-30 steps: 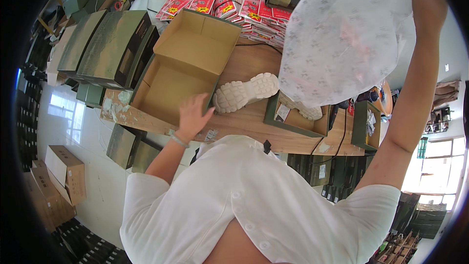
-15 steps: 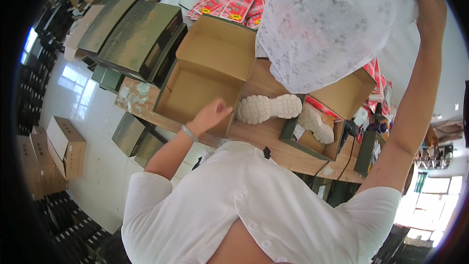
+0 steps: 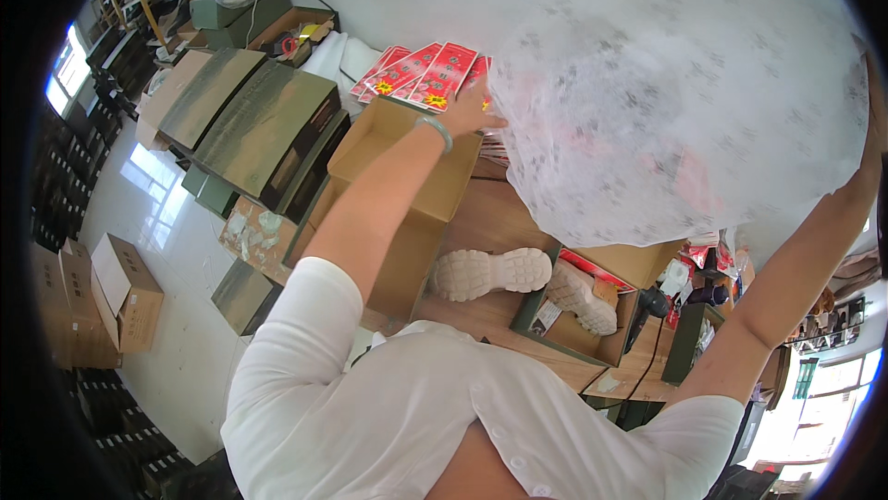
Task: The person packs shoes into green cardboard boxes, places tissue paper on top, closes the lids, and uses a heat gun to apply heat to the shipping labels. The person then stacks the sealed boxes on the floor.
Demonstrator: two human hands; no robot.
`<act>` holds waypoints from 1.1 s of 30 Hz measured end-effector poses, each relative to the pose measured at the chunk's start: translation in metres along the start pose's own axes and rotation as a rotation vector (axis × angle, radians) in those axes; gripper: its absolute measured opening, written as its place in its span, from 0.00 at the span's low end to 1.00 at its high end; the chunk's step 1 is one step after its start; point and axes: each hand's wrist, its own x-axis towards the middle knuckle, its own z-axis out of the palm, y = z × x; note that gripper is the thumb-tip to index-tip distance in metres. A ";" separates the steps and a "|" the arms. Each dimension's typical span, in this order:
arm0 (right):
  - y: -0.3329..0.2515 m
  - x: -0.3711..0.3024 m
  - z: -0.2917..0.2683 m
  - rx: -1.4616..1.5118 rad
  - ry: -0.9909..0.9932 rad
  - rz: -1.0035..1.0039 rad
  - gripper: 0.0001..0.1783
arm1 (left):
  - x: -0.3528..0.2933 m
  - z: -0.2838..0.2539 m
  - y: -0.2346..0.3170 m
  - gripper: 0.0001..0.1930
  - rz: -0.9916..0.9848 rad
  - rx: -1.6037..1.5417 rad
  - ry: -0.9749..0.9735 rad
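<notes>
A large sheet of thin white wrapping paper [image 3: 629,130] with small grey print hangs spread over the far right of the table. My right hand [image 3: 868,116], raised at the far right rim, is closed on the paper's edge; its fingertips are partly lost in the dark border. My left hand [image 3: 470,114] reaches beside the sheet's left edge, thumb and fingers apart. Beneath it stands an open shoebox [image 3: 407,213], brown inside. A shoe [image 3: 490,274] lies sole up on the table. Its like, another pale-soled shoe [image 3: 583,299], rests in a second green shoebox [image 3: 546,338].
Red printed packets [image 3: 435,74] are fanned behind the open box. Green shoeboxes [image 3: 268,125] are stacked at the left. A dark hand tool with a cable [image 3: 653,303] lies right of the second box. Cardboard cartons [image 3: 129,292] stand on the tiled floor.
My left hand has moved forward and right, from over the open box to the paper's left edge. The sheet has spread wider and shifted right, with my right hand still holding it.
</notes>
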 end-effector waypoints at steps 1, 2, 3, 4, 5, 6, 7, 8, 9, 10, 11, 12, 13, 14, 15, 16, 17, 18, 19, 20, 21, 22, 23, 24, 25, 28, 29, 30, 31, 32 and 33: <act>0.027 0.009 -0.006 -0.035 0.002 0.046 0.30 | 0.000 0.011 0.002 0.42 -0.014 0.042 -0.082; 0.045 0.022 -0.025 -0.130 0.003 0.080 0.33 | 0.010 0.048 -0.003 0.33 0.064 -0.198 -0.129; 0.075 0.036 -0.035 -0.184 -0.006 0.131 0.36 | 0.012 0.073 -0.018 0.25 0.103 -0.415 -0.166; 0.109 0.039 -0.039 -0.236 -0.028 0.197 0.39 | 0.000 0.083 -0.022 0.22 0.103 -0.550 -0.175; 0.159 0.039 -0.028 -0.235 -0.070 0.276 0.41 | -0.031 0.079 -0.033 0.20 0.066 -0.655 -0.163; 0.196 0.033 -0.016 -0.248 -0.118 0.345 0.44 | -0.063 0.074 -0.041 0.17 0.041 -0.774 -0.153; 0.225 0.022 -0.003 -0.268 -0.174 0.411 0.47 | -0.097 0.055 -0.032 0.14 -0.056 -0.816 -0.133; 0.251 0.006 0.016 -0.249 -0.238 0.478 0.50 | -0.134 0.029 -0.026 0.12 -0.162 -0.847 -0.099; 0.267 -0.009 0.043 -0.202 -0.307 0.526 0.53 | -0.168 0.017 -0.046 0.11 -0.162 -0.764 -0.022; 0.283 -0.030 0.073 -0.127 -0.387 0.564 0.51 | -0.200 0.007 -0.065 0.10 -0.162 -0.680 0.046; 0.299 -0.053 0.106 -0.057 -0.464 0.603 0.49 | -0.229 -0.007 -0.071 0.10 -0.240 -0.711 0.068; 0.298 -0.074 0.142 -0.001 -0.571 0.584 0.46 | -0.254 -0.022 -0.076 0.09 -0.315 -0.740 0.094; 0.296 -0.095 0.179 0.057 -0.675 0.560 0.43 | -0.279 -0.034 -0.089 0.10 -0.355 -0.680 0.139; 0.306 -0.127 0.232 -0.048 -0.662 0.468 0.37 | -0.304 -0.046 -0.100 0.11 -0.400 -0.615 0.181; 0.313 -0.152 0.274 -0.164 -0.640 0.369 0.31 | -0.325 -0.054 -0.115 0.11 -0.506 -0.537 0.180; 0.287 -0.172 0.309 -0.118 -0.697 0.336 0.27 | -0.349 -0.062 -0.129 0.12 -0.621 -0.456 0.188; 0.249 -0.193 0.345 -0.066 -0.753 0.304 0.23 | -0.373 -0.068 -0.138 0.12 -0.703 -0.424 0.204; 0.239 -0.220 0.371 0.083 -0.663 0.217 0.22 | -0.387 -0.072 -0.148 0.13 -0.765 -0.401 0.205; 0.227 -0.241 0.397 0.235 -0.573 0.130 0.20 | -0.399 -0.074 -0.157 0.13 -0.831 -0.377 0.210; 0.193 -0.250 0.422 0.122 -0.694 0.234 0.19 | -0.413 -0.074 -0.165 0.13 -0.875 -0.297 0.244; 0.161 -0.258 0.441 0.001 -0.815 0.334 0.17 | -0.426 -0.072 -0.173 0.12 -0.918 -0.219 0.273; 0.148 -0.270 0.458 -0.022 -0.808 0.270 0.16 | -0.433 -0.070 -0.178 0.12 -0.952 -0.144 0.296; 0.137 -0.290 0.476 -0.044 -0.798 0.207 0.15 | -0.439 -0.066 -0.181 0.12 -0.969 -0.089 0.345; 0.131 -0.311 0.495 -0.068 -0.785 0.145 0.13 | -0.441 -0.061 -0.182 0.12 -0.982 -0.032 0.390; 0.135 -0.330 0.514 -0.078 -0.787 0.105 0.12 | -0.438 -0.056 -0.183 0.12 -0.990 0.024 0.435; 0.142 -0.377 0.549 -0.134 -0.842 0.064 0.10 | -0.422 -0.060 -0.163 0.12 -1.038 0.179 0.342; 0.134 -0.385 0.556 -0.154 -0.882 0.092 0.13 | -0.421 -0.061 -0.159 0.12 -1.038 0.226 0.339; 0.130 -0.391 0.560 -0.181 -0.921 0.118 0.17 | -0.421 -0.060 -0.156 0.13 -1.033 0.267 0.334; 0.127 -0.397 0.562 -0.214 -0.959 0.148 0.21 | -0.421 -0.060 -0.154 0.13 -1.024 0.309 0.325; 0.123 -0.406 0.561 -0.223 -0.972 0.214 0.26 | -0.420 -0.060 -0.156 0.13 -1.033 0.309 0.315; 0.114 -0.413 0.557 -0.233 -0.984 0.277 0.31 | -0.420 -0.060 -0.156 0.13 -1.041 0.307 0.306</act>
